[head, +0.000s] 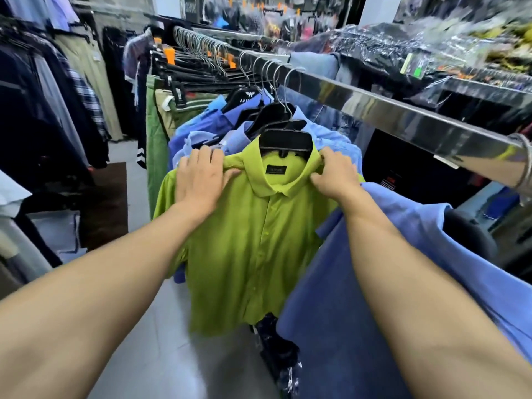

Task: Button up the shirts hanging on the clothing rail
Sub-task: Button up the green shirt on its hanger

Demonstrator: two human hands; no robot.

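— So where does the lime-green button-front shirt (253, 240) sit right now?

— It hangs on a black plastic hanger (285, 139) from the shiny steel clothing rail (403, 116), at the near end of the row, facing the person. Its front placket runs straight down between the two forearms, and as far as I can see it looks closed.

— And the hands?

— The left hand (201, 180) lies over the shirt's shoulder, thumb and fingers closed on the collar's edge. The right hand (334, 174) pinches the opposite side of the collar, fingers curled round the fold. Each grip has cloth in it.

— Which is nearer the buttons?

— Neither, I'd judge; both sit level with the collar, the placket below and midway. Either would have to drop down along that vertical line.

— Anything hard to read?

— The individual buttons are too faint to count, so I can't confirm that every one is fastened. The hem's lower corner is covered by a periwinkle-blue shirt (359, 298) at the right, and the blue shirts behind (218, 131) show only collars and shoulders.
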